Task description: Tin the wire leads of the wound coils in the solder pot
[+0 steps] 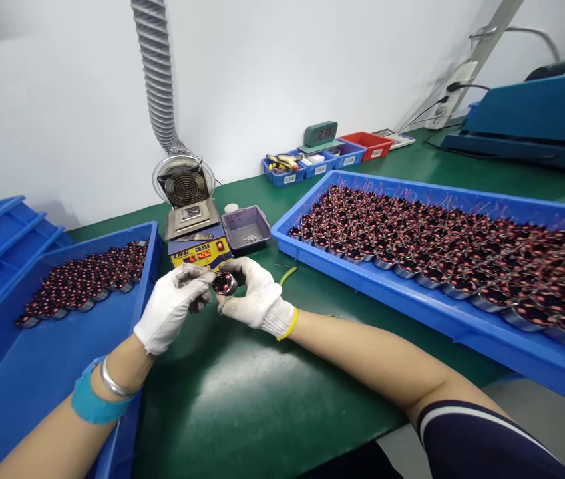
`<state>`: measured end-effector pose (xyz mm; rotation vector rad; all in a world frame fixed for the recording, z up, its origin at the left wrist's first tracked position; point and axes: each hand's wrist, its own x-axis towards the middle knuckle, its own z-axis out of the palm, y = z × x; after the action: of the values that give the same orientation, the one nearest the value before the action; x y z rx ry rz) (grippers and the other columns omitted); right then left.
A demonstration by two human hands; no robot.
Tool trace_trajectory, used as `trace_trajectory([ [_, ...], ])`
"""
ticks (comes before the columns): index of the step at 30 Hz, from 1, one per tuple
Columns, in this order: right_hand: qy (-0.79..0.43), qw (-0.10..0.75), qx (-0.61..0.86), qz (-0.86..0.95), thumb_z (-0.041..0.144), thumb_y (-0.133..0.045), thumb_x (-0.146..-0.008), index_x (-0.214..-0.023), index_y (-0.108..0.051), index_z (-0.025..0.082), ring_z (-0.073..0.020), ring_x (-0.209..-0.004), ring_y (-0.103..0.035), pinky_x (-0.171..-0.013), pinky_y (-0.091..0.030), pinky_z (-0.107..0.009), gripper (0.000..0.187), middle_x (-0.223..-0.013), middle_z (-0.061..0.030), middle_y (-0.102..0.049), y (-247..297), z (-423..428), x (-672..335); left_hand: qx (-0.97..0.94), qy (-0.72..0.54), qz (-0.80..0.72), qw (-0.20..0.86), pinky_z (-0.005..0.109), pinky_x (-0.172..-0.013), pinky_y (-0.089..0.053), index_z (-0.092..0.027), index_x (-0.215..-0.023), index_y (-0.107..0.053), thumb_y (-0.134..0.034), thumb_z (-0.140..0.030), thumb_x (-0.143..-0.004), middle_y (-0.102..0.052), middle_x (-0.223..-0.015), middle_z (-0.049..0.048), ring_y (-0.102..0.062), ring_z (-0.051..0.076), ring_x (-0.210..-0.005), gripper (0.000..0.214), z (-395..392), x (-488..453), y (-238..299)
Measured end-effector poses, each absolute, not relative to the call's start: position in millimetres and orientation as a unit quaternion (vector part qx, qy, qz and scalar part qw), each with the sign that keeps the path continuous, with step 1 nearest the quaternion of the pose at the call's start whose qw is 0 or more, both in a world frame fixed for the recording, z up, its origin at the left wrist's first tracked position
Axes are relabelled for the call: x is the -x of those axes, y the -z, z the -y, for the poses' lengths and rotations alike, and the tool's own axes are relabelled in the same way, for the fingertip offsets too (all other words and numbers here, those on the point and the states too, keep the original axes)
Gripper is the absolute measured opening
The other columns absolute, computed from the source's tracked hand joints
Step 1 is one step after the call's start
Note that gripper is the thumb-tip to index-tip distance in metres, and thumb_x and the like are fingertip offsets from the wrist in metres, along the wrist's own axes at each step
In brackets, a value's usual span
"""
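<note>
My right hand point(255, 295), in a white work glove with a yellow cuff edge, grips a small round wound motor stator point(224, 284). The part has a silvery rim, a dark core and coppery spots, and its face is turned toward me. My left hand point(168, 307), gloved too, pinches at the stator's left edge. Whatever lies between those fingertips is too small to make out. Just beyond the hands stands a yellow-fronted heating unit point(202, 255) with red digits, looking like a solder pot. A purple-grey tray point(246, 226) with pale bits sits beside it.
On the right, a large blue tray point(362, 269) holds many stators with upright reddish wires. Another blue tray point(150, 263) at left contains stators without long wires. A fume hose point(155, 80) hangs behind the heater. Small bins, including a red bin point(367, 143), line the back near a clock point(321, 134).
</note>
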<state>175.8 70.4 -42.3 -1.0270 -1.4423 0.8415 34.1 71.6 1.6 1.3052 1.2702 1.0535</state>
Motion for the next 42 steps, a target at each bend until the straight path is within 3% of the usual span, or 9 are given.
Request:
trace_trajectory([
  [11, -0.358, 0.557, 0.461, 0.591, 0.020, -0.061, -0.057, -0.099, -0.055, 0.017, -0.0154, -0.081, -0.063, -0.074, -0.053, -0.028, 0.043, -0.095, -0.0043, -0.063, 49.2, -78.7, -170.5, -0.505, -0.494, -0.427, 0.564, 0.022, -0.045, -0.041, -0.015, -0.083, -0.054, -0.070, -0.028, -0.064, -0.065, -0.069, 0.0032, -0.058, 0.013, -0.053, 0.029, -77.9, -23.4, -1.3],
  [15, -0.328, 0.551, 0.448, 0.623, 0.021, -0.062, -0.058, -0.098, -0.056, 0.018, -0.0166, -0.086, -0.062, -0.079, -0.052, -0.029, 0.041, -0.096, -0.0040, -0.063, 50.6, -76.7, -174.6, -0.552, -0.468, -0.466, 0.509, 0.024, -0.050, -0.044, -0.014, -0.090, -0.059, -0.075, -0.031, -0.060, -0.064, -0.071, 0.0029, -0.057, 0.013, -0.057, 0.038, -79.3, -24.7, 2.1],
  [21, -0.256, 0.539, 0.411, 0.689, 0.022, -0.062, -0.063, -0.103, -0.058, 0.020, -0.0166, -0.087, -0.062, -0.078, -0.051, -0.028, 0.040, -0.097, -0.0019, -0.063, 51.8, -69.7, -181.8, -0.585, -0.479, -0.523, 0.393, 0.025, -0.057, -0.047, -0.014, -0.074, -0.066, -0.073, -0.040, -0.062, -0.065, -0.067, 0.0024, -0.056, 0.014, -0.060, 0.030, -79.5, -27.7, 6.7],
  [29, -0.189, 0.460, 0.361, 0.789, 0.022, -0.066, -0.059, -0.106, -0.057, 0.020, -0.0220, -0.096, -0.060, -0.084, -0.048, -0.033, 0.048, -0.105, -0.0064, -0.061, 49.6, -72.7, -189.3, -0.584, -0.516, -0.514, 0.359, 0.026, -0.069, -0.050, -0.016, -0.070, -0.068, -0.071, -0.029, -0.062, -0.068, -0.071, 0.0019, -0.061, 0.016, -0.071, 0.016, -74.6, -27.1, 7.4],
  [34, -0.204, 0.462, 0.391, 0.770, 0.024, -0.068, -0.058, -0.106, -0.057, 0.022, -0.0203, -0.094, -0.060, -0.081, -0.049, -0.031, 0.049, -0.106, -0.0042, -0.060, 47.3, -73.1, -188.4, -0.533, -0.580, -0.480, 0.387, 0.025, -0.068, -0.050, -0.016, -0.072, -0.066, -0.070, -0.026, -0.062, -0.067, -0.075, 0.0018, -0.061, 0.015, -0.072, 0.015, -78.1, -23.1, 8.1],
  [37, -0.226, 0.479, 0.420, 0.737, 0.023, -0.065, -0.061, -0.106, -0.057, 0.023, -0.0171, -0.087, -0.062, -0.075, -0.051, -0.028, 0.046, -0.101, -0.0015, -0.061, 48.1, -73.1, -186.0, -0.483, -0.633, -0.438, 0.417, 0.025, -0.064, -0.050, -0.020, -0.075, -0.063, -0.064, -0.037, -0.070, -0.065, -0.077, 0.0007, -0.062, 0.014, -0.074, 0.018, -83.1, -21.4, 5.8],
  [40, -0.234, 0.490, 0.423, 0.726, 0.024, -0.065, -0.061, -0.105, -0.058, 0.023, -0.0172, -0.086, -0.062, -0.075, -0.051, -0.028, 0.044, -0.100, -0.0014, -0.061, 49.1, -74.2, -185.3, -0.491, -0.606, -0.435, 0.450, 0.025, -0.056, -0.048, -0.020, -0.078, -0.062, -0.062, -0.045, -0.072, -0.065, -0.075, 0.0018, -0.061, 0.015, -0.066, 0.026, -83.2, -24.9, 3.2],
  [42, -0.234, 0.489, 0.417, 0.729, 0.024, -0.065, -0.060, -0.106, -0.058, 0.022, -0.0191, -0.089, -0.062, -0.078, -0.051, -0.031, 0.046, -0.102, -0.0023, -0.061, 49.1, -74.7, -185.5, -0.521, -0.559, -0.463, 0.448, 0.023, -0.051, -0.045, -0.016, -0.078, -0.064, -0.069, -0.039, -0.067, -0.064, -0.069, 0.0020, -0.057, 0.013, -0.057, 0.027, -80.4, -28.6, 2.8],
])
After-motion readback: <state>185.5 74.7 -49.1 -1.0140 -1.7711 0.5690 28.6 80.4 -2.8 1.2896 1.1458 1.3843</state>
